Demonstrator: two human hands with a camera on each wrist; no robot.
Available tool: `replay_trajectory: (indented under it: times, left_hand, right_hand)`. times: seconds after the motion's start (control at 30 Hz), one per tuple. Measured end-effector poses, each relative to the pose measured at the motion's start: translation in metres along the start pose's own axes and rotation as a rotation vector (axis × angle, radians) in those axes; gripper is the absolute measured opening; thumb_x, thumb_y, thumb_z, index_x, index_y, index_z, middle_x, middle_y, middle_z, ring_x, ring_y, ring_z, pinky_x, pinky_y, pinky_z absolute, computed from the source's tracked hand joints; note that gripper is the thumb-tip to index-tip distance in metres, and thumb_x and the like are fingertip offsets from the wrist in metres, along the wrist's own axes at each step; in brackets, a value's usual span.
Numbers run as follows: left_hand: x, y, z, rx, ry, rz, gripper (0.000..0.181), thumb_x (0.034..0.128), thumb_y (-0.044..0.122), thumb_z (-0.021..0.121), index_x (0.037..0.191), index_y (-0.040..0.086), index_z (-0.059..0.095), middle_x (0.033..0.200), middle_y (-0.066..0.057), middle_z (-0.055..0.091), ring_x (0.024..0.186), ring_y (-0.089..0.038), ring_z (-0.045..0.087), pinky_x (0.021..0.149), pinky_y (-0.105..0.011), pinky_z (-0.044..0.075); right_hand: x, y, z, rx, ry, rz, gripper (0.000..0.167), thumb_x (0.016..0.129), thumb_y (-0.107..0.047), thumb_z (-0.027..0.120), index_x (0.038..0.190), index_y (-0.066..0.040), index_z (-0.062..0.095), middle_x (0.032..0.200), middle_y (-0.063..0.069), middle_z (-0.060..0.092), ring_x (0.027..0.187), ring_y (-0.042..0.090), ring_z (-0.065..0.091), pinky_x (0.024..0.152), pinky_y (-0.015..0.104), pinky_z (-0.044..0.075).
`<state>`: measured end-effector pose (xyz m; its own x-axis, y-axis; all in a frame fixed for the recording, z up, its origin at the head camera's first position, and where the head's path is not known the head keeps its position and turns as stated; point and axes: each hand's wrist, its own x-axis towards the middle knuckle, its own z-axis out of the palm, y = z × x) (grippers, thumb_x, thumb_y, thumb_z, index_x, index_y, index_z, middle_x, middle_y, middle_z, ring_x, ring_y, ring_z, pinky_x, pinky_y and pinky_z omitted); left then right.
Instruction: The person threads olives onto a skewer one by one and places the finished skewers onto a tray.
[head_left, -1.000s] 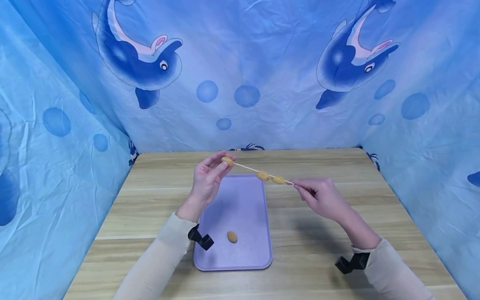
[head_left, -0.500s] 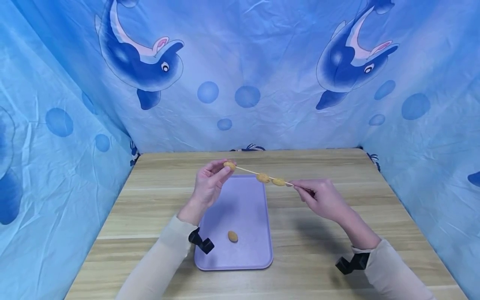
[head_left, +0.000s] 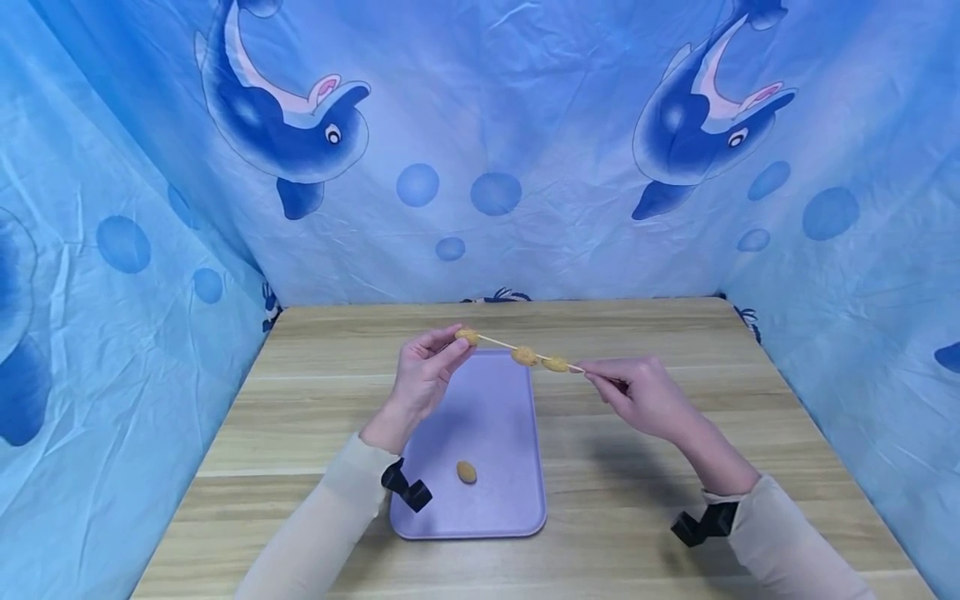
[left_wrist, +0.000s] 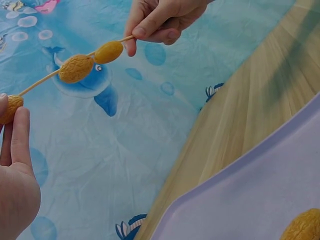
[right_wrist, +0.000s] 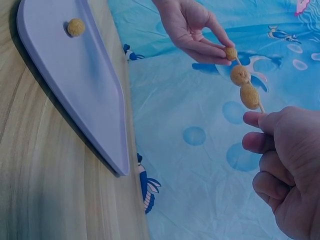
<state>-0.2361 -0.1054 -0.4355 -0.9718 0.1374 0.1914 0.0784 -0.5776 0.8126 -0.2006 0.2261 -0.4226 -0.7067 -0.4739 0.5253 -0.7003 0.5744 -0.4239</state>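
A thin wooden skewer (head_left: 497, 342) is held in the air across the far part of the lilac tray (head_left: 510, 433). My right hand (head_left: 637, 395) pinches its right end. Two wrinkled, yellow-brown oval pieces, a middle one (head_left: 524, 357) and a right one (head_left: 556, 364), are threaded near that hand. With thumb and fingers my left hand (head_left: 423, 371) pinches a third oval piece (left_wrist: 11, 110) at the skewer's left end. Bare stick shows between this piece and the middle one. Another oval piece (head_left: 467, 472) lies on the tray's near half.
The tray stands on a wooden table (head_left: 300, 417). A blue curtain (head_left: 480, 108) with dolphins and bubbles encloses the table's back and sides. A black wrist camera (head_left: 407, 486) sits over the tray's left edge, another black camera (head_left: 703, 524) over the table at right.
My left hand has moved right and slightly down with its oval piece, shortening the gap to the middle piece. My right hand has stayed nearly still.
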Motion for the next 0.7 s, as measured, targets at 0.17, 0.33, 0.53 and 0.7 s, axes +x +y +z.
replay_trajectory:
  times: [0.17, 0.33, 0.53, 0.7]
  left_hand:
    - [-0.0017, 0.0015, 0.0000, -0.021, -0.031, 0.014, 0.041, 0.0956, -0.015, 0.067, 0.100, 0.021, 0.084, 0.102, 0.004, 0.083, 0.096, -0.008, 0.079, 0.094, -0.026, 0.065]
    - [-0.0024, 0.0001, -0.0015, -0.025, -0.039, 0.011, 0.037, 0.0955, -0.012, 0.070, 0.101, 0.021, 0.084, 0.103, 0.004, 0.082, 0.097, -0.008, 0.079, 0.095, -0.025, 0.064]
    - [-0.0031, -0.0038, -0.0037, -0.025, -0.035, 0.005, 0.034, 0.0969, -0.009, 0.070, 0.101, 0.021, 0.084, 0.102, 0.004, 0.082, 0.097, -0.008, 0.079, 0.095, -0.024, 0.064]
    - [-0.0035, -0.0048, -0.0035, -0.038, -0.048, 0.006, 0.034, 0.0965, -0.010, 0.070, 0.101, 0.020, 0.084, 0.102, 0.004, 0.083, 0.097, -0.008, 0.079, 0.095, -0.024, 0.064]
  right_hand:
    - [0.0020, -0.0014, 0.0022, 0.017, -0.008, 0.000, 0.023, 0.098, 0.001, 0.073, 0.118, -0.006, 0.082, 0.065, -0.011, 0.062, 0.052, -0.007, 0.041, 0.041, 0.014, 0.040]
    - [0.0037, -0.0035, 0.0040, 0.020, -0.020, 0.007, 0.024, 0.099, 0.000, 0.072, 0.119, -0.007, 0.081, 0.063, -0.009, 0.061, 0.051, -0.007, 0.039, 0.040, 0.017, 0.039]
    - [0.0048, -0.0041, 0.0051, 0.021, -0.026, 0.015, 0.023, 0.099, -0.001, 0.072, 0.120, -0.007, 0.081, 0.063, -0.008, 0.061, 0.051, -0.007, 0.039, 0.040, 0.018, 0.039]
    - [0.0055, -0.0050, 0.0053, 0.024, -0.032, 0.023, 0.023, 0.100, -0.001, 0.071, 0.120, -0.006, 0.081, 0.063, -0.008, 0.061, 0.051, -0.007, 0.039, 0.040, 0.018, 0.039]
